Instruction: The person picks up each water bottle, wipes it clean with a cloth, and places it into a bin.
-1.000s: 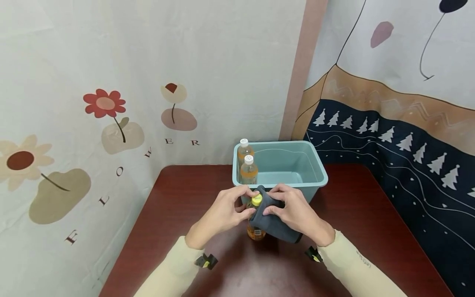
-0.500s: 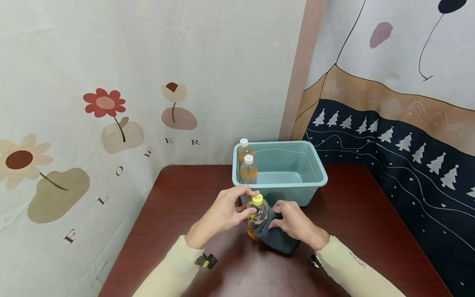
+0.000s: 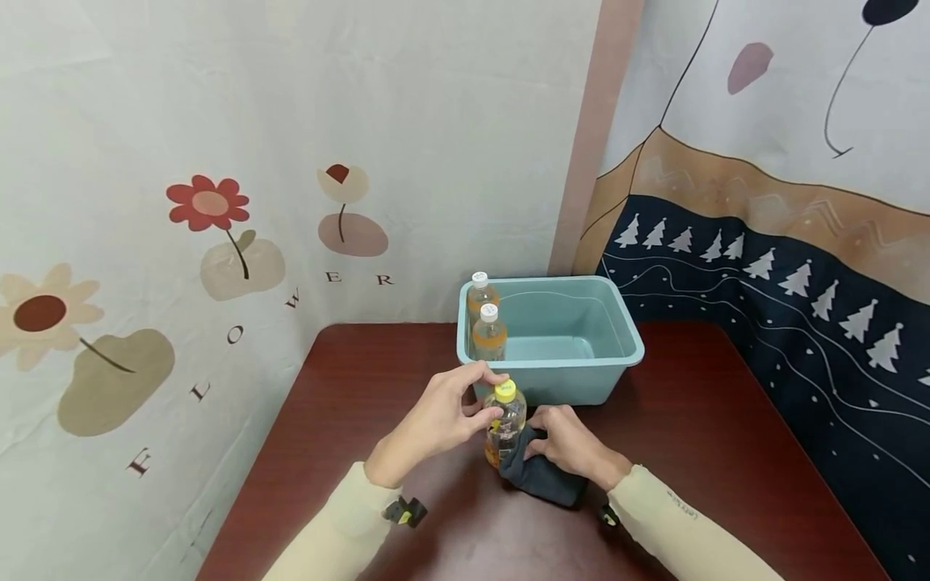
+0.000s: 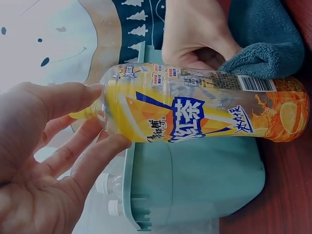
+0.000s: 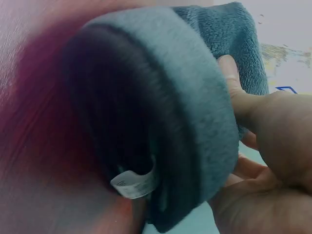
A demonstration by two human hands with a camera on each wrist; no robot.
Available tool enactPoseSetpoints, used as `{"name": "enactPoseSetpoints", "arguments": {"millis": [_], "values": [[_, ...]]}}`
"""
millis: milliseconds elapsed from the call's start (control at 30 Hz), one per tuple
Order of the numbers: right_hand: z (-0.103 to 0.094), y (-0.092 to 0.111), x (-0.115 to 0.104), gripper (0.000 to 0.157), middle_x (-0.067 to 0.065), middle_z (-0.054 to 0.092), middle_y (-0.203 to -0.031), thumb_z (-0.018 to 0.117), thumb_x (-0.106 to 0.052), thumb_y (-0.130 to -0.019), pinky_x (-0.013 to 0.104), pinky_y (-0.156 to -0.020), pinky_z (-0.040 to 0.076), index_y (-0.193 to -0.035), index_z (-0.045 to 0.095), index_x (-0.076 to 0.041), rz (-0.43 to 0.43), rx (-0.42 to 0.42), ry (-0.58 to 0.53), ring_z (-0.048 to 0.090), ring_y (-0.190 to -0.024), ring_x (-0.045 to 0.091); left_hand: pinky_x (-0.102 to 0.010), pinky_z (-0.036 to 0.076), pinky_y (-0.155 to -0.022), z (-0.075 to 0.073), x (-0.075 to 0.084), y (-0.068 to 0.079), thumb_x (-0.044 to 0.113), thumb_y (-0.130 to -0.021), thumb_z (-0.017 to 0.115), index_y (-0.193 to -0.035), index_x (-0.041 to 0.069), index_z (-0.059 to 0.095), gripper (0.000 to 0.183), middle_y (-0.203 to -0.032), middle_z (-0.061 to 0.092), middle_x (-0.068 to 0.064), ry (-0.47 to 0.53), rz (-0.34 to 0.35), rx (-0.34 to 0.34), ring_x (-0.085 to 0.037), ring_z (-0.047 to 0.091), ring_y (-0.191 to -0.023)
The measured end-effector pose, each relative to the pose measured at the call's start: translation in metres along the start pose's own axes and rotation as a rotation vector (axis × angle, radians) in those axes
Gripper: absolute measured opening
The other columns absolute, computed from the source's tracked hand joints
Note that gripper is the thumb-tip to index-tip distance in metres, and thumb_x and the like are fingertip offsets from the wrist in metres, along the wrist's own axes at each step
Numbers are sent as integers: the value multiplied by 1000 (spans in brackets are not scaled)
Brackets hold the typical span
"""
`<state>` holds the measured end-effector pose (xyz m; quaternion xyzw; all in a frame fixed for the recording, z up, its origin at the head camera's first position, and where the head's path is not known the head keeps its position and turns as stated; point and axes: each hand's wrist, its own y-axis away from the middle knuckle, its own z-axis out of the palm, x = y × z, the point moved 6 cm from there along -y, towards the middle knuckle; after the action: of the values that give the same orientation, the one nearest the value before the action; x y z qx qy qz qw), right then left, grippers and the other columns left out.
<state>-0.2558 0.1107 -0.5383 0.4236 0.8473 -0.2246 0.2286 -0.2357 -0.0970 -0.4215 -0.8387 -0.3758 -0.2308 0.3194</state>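
A bottle of iced tea [image 4: 195, 109] with a yellow cap [image 3: 504, 390] stands upright on the table in front of the tub. My left hand [image 3: 443, 407] holds it near the top, thumb and fingers around the neck and shoulder. In my right hand [image 3: 570, 444] is a dark grey-blue cloth [image 3: 541, 476], pinched between thumb and fingers. The cloth lies against the lower right side of the bottle, over part of its label edge. In the right wrist view the cloth hangs in a fold with a small white tag [image 5: 134, 184].
Just behind the bottle sits a light blue plastic tub [image 3: 555, 365]. Two white-capped bottles, a front one [image 3: 490, 335] and a rear one [image 3: 481, 294], stand inside at its left end. The dark red table [image 3: 363, 379] backs onto a printed cloth wall [image 3: 450, 145].
My right hand has moved the cloth from beside the yellow cap down the bottle's right side toward its base, uncovering the upper bottle. My left hand keeps its hold at the top.
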Motion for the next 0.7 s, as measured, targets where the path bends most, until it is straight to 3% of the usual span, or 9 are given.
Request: {"name": "enactPoseSetpoints", "arguments": {"millis": [200,433,700], "values": [[-18,4,-9,17,-3,86,-109,98,-12,-95,28,-84,67,-110,94,-16,6,78,-29,81,-101,13,-23,65,-75,2,0,0,11,-101,94,-128,17,73,35,-147,81,-2,12,1,-3,-13,65,-93],[-47,5,-30,18,-8,82,-105,98,-15,-96,26,-82,64,-112,93,-17,-22,118,-43,76,-98,7,-20,66,-79,1,0,1,9,-100,94,-125,15,73,34,-147,82,-3,36,5,9,-17,73,-105],[-73,4,-52,36,-3,81,-109,100,-14,-92,23,-79,65,-126,90,-8,-33,168,-49,72,-95,6,-23,68,-80,0,-2,2,8,-100,94,-126,15,73,34,-147,82,-4,42,3,15,-21,76,-107]]}}
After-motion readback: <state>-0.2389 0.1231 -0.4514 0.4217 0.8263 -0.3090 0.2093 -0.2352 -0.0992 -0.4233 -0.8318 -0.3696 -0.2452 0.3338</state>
